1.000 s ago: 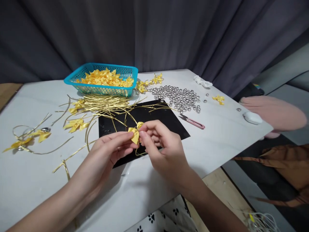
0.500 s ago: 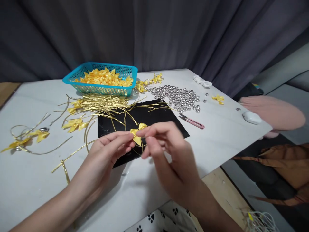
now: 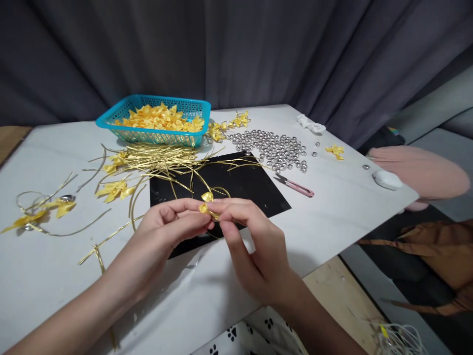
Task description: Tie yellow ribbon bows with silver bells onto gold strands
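Between my two hands, over the black sheet (image 3: 244, 190), is a small yellow ribbon bow (image 3: 207, 197) with gold cord (image 3: 220, 190) looped about it. My left hand (image 3: 175, 222) pinches the bow from the left, thumb and forefinger closed. My right hand (image 3: 254, 241) has its fingertips pressed at the bow's right side, where the gold cord runs. What exactly lies under the right fingertips is partly hidden. Behind the hands, a pile of gold cords (image 3: 158, 158) overlaps the sheet's upper left.
A blue basket (image 3: 153, 131) of yellow bows stands at the back. Silver heart-shaped beads (image 3: 275, 148) lie scattered to its right, with pink thread snips (image 3: 294, 186) in front. Finished-looking bow pieces (image 3: 114, 190) lie left. A white mouse-like object (image 3: 387, 180) sits near the right edge.
My right hand has moved slightly left and down, its fingers closing in on the bow. The bow has turned and shows less of its yellow ribbon.
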Tool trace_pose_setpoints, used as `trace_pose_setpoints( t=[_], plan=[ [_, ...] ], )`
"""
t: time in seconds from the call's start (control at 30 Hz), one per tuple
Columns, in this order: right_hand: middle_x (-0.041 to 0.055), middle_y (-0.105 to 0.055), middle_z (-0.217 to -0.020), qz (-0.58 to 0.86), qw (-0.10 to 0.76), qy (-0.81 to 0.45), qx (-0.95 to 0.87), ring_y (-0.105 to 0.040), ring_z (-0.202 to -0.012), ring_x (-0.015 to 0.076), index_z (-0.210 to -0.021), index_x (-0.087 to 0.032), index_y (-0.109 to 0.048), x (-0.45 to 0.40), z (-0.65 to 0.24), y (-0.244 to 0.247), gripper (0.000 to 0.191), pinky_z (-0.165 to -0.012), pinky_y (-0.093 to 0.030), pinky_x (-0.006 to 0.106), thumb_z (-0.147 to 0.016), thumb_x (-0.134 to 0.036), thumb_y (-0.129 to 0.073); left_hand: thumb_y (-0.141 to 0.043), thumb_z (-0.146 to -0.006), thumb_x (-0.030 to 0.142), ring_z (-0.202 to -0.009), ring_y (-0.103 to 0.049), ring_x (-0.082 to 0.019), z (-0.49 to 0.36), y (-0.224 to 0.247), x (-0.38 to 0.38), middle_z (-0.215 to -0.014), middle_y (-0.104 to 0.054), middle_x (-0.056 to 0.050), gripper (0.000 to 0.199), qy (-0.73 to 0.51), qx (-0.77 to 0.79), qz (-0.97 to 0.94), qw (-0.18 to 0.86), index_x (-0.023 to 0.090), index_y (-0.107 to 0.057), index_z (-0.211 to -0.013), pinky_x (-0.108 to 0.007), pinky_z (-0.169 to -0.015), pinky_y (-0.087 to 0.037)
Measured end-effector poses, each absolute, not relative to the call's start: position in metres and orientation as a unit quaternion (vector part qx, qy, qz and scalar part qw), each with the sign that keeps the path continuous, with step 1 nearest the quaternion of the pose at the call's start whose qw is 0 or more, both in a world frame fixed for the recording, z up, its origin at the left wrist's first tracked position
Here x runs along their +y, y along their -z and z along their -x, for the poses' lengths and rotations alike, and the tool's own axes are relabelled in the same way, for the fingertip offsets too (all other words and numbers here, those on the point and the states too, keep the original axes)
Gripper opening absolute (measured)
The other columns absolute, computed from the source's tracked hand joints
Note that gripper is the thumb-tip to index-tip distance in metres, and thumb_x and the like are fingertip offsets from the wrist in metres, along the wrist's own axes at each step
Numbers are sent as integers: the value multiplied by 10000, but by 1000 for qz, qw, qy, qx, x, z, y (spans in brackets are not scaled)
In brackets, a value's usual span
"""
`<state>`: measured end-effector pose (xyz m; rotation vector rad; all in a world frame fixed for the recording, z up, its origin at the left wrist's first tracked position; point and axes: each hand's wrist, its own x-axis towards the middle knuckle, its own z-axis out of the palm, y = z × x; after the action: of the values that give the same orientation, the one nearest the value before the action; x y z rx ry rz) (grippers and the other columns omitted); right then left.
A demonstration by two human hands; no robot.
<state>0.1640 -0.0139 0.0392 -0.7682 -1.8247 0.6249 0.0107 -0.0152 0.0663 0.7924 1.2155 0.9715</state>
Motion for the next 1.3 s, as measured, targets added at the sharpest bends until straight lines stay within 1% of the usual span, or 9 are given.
trace_pose_setpoints(
  t=[0.2, 0.4, 0.57, 0.67, 0.8, 0.93, 1.0, 1.17, 1.3],
  plan=[
    [50, -673, -1003, 346, 497, -389, -694, -626, -955, 127, -944, -208, -499, -13, -167, -40, 87, -860, -512, 298, -928, -158, -430, -752, -689, 334, -708, -635, -89, -9, -62, -13, -728, -721, 2, 122, -431, 536, -347, 637, 212, -749, -690, -123, -686, -495],
    [19, -677, -865, 387, 610, -448, -526, -642, -889, 128, -884, -222, -460, 11, -185, -53, 55, -881, -501, 318, -931, -223, -431, -790, -663, 295, -619, -627, -58, -11, -62, -9, -675, -717, 16, 101, -444, 532, -338, 637, 206, -742, -658, -86, -614, -485],
    [-10, -533, -743, 406, 627, -428, -509, -516, -560, 94, -837, -239, -501, 31, -223, -72, 128, -675, -524, 286, -929, -266, -418, -784, -665, 348, -597, -602, -58, -9, -62, -9, -640, -689, 16, 151, -452, 548, -327, 624, 206, -737, -644, -84, -570, -476],
    [-34, -415, -640, 407, 621, -428, -515, -281, -400, 49, -785, -238, -562, 30, -238, -87, 207, -396, -346, 225, -935, -253, -421, -778, -670, 353, -654, -604, -67, -9, -60, -8, -693, -688, 26, 142, -455, 567, -344, 595, 220, -731, -653, -97, -614, -485],
    [-56, -235, -569, 391, 643, -409, -516, -153, -364, 28, -706, -222, -540, 23, -237, -100, 339, -339, -147, 240, -961, -205, -318, -766, -680, 358, -672, -597, -84, -9, -58, -8, -699, -686, 18, 138, -428, 583, -385, 574, 226, -734, -658, -119, -614, -479],
    [-67, -352, -552, 348, 673, -415, -503, -231, -374, 34, -775, -233, -505, 15, -218, -93, 185, -347, -188, 220, -937, -222, -415, -774, -668, 335, -659, -606, -101, -8, -58, -7, -672, -685, 0, 127, -411, 595, -391, 569, 214, -737, -661, -147, -604, -474],
    [-72, -429, -550, 344, 634, -430, -544, -283, -383, 43, -843, -247, -500, 9, -206, -84, 66, -358, -252, 203, -908, -234, -497, -762, -680, 327, -663, -614, -101, -8, -58, -7, -673, -685, -4, 125, -403, 593, -377, 586, 207, -732, -661, -150, -616, -476],
    [-41, -514, -627, 391, 480, -434, -655, -395, -438, 41, -827, -189, -545, -3, -179, -67, 64, -389, -325, 185, -884, -191, -517, -735, -689, 298, -632, -600, -93, -10, -62, -8, -641, -675, -7, 132, -417, 577, -357, 605, 183, -718, -627, -149, -606, -469],
    [-7, -624, -748, 400, 469, -321, -719, -534, -604, 66, -801, -171, -598, -4, -169, -57, 73, -500, -423, 181, -845, -131, -556, -742, -667, 283, -616, -598, -90, -11, -64, -10, -645, -683, 0, 98, -440, 563, -345, 609, 187, -732, -647, -150, -598, -470]
  ],
)
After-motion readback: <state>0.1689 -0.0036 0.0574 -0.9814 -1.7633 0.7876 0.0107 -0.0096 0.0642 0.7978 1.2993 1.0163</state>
